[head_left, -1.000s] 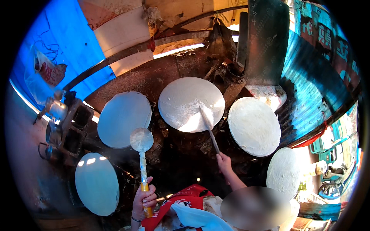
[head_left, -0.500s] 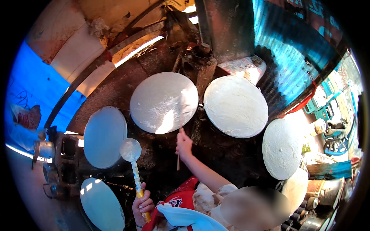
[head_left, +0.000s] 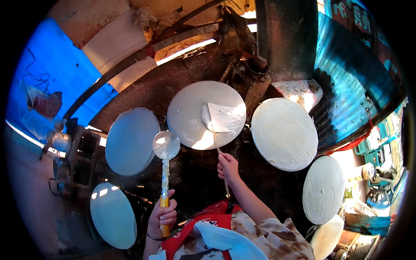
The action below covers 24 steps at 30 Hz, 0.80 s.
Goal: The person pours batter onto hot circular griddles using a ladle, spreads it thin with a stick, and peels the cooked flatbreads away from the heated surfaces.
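watching from afar, i see the left hand (head_left: 162,216) closed around a yellow-handled ladle (head_left: 165,180), its round bowl showing between the upper-left griddle (head_left: 131,141) and the middle griddle (head_left: 186,108). the right hand (head_left: 228,167) grips a thin stick tool (head_left: 216,139), whose far end meets a white layer (head_left: 227,116) on the middle griddle.

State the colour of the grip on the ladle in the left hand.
The ladle's grip is yellow, seen best in the head view.

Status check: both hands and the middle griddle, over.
Left hand gripping yellow-handled ladle. Right hand gripping thin spreader, its far end at middle griddle. White smear right of griddle's centre. Nothing visible blocking spreader.
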Motion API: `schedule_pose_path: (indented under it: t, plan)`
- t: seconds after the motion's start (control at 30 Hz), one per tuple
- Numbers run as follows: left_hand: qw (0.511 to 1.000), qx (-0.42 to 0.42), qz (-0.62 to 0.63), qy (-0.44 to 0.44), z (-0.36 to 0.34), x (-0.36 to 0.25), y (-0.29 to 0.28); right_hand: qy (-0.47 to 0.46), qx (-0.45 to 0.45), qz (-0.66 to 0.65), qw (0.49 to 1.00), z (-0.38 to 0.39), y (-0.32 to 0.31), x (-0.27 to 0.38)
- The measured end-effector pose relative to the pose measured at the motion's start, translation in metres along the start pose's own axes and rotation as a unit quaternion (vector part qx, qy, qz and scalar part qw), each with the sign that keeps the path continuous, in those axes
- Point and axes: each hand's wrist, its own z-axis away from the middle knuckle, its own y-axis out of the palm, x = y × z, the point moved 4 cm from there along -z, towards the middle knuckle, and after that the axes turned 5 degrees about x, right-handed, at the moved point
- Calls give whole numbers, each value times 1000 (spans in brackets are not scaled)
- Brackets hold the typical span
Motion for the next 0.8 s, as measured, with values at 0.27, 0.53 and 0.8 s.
schedule_pose_path:
  t: [0.27, 0.53, 0.8]
  plan:
    - [977, 56, -196, -68, -79, -38, 61, -37, -23, 79, 996, -24, -30, 26]
    - [894, -163, -400, 118, -190, 20, 27, -72, -104, 7, 992, 38, -47, -18]
    - [990, -129, -28, -48, -188, 62, -7, 6, 73, 87, 993, -35, 9, -4]
